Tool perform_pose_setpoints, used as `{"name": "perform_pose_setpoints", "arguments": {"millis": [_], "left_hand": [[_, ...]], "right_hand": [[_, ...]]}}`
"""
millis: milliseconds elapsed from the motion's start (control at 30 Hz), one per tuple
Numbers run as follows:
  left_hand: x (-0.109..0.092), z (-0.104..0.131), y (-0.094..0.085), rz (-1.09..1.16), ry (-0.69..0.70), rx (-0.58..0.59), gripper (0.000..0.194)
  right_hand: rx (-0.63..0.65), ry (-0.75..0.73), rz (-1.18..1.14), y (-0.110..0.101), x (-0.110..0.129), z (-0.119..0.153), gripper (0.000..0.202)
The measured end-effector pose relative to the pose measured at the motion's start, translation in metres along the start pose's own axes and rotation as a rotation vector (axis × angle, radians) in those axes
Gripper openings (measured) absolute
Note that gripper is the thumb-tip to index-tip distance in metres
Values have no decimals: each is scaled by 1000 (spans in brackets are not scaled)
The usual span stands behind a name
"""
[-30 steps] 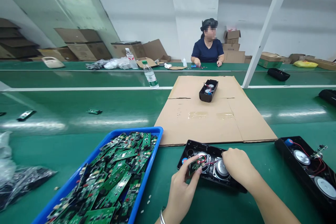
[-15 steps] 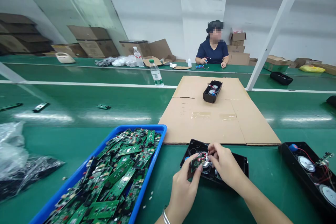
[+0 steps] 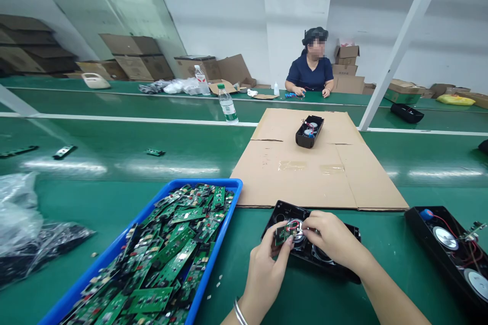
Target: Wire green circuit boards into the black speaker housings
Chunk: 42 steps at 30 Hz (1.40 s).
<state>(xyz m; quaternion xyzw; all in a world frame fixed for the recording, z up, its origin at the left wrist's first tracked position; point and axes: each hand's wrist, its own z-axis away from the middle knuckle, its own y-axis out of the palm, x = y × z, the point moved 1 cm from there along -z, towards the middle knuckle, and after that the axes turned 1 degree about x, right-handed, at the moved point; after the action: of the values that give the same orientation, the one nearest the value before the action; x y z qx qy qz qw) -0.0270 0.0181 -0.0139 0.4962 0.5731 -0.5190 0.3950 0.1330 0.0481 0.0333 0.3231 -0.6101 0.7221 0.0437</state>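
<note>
My left hand (image 3: pixel 267 264) pinches a small green circuit board (image 3: pixel 284 234) between thumb and fingers, above the left part of a black speaker housing (image 3: pixel 345 264). Close to the board's right end, my right hand (image 3: pixel 328 236) has its fingertips pressed together by red wires; what they grip is too small to make out. Round silver speakers show in the housing, partly covered by my hands. To the left stands a blue tray (image 3: pixel 219 244) heaped with green circuit boards (image 3: pixel 177 264).
Another black housing (image 3: pixel 444 259) with speakers lies at the right. A cardboard sheet (image 3: pixel 301 183) ahead bears a third housing (image 3: pixel 309 132). Plastic bags (image 3: pixel 23 233) lie far left. A bottle (image 3: pixel 227 105) stands beyond the tray. A person (image 3: pixel 310 68) sits across the bench.
My right hand has lowered slightly and shifted right, its fingertips still near the board. The board in my left hand has turned a little. The person across has moved a hand.
</note>
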Motion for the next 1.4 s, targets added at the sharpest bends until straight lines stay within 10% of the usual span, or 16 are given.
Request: {"name": "perform_pose_setpoints", "arguments": {"millis": [1233, 1400], "left_hand": [[-7, -6, -5, 50, 8, 139, 22], [-29, -1, -32, -298, 294, -91, 37]], "right_hand": [[-24, -5, 146, 7, 2, -2, 9], [140, 135, 259, -3, 3, 11, 105]]}}
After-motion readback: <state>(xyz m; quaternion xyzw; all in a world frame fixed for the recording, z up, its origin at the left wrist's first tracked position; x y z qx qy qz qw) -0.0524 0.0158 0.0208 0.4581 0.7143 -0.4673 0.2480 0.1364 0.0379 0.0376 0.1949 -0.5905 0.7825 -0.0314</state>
